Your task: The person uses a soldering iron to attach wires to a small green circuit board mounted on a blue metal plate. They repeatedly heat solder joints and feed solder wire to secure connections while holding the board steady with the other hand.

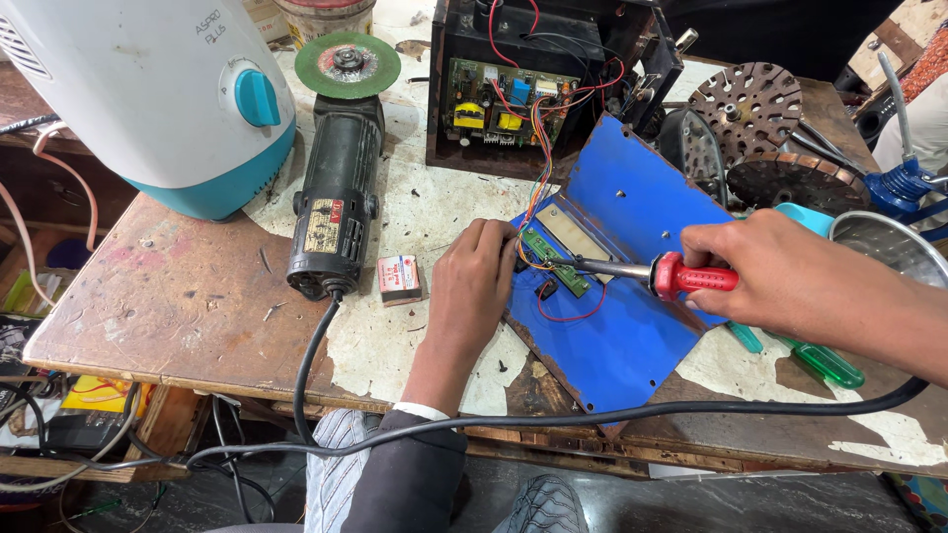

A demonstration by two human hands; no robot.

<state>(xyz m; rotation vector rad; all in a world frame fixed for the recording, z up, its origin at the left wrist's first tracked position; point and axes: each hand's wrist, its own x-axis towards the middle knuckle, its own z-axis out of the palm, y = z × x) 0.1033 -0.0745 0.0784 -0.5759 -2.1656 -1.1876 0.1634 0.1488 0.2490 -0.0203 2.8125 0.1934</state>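
Right hand [780,271] clamped on red handle of soldering iron [647,272], tip reaching left onto small green circuit board [553,262]. Left hand [476,286] fingers curled, pressing board's left end against blue metal panel [632,326] on desk [178,296]. Small matchbox [400,278] just left of left hand; black angle grinder [336,197] beyond it.

A repair workshop: worn workbench [178,296], angle grinder [336,188], opened circuit board [504,104], soldering iron [657,273].

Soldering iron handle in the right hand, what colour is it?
Red, with a ribbed grip; the soldering iron handle shows best in the head view, held by the right hand.
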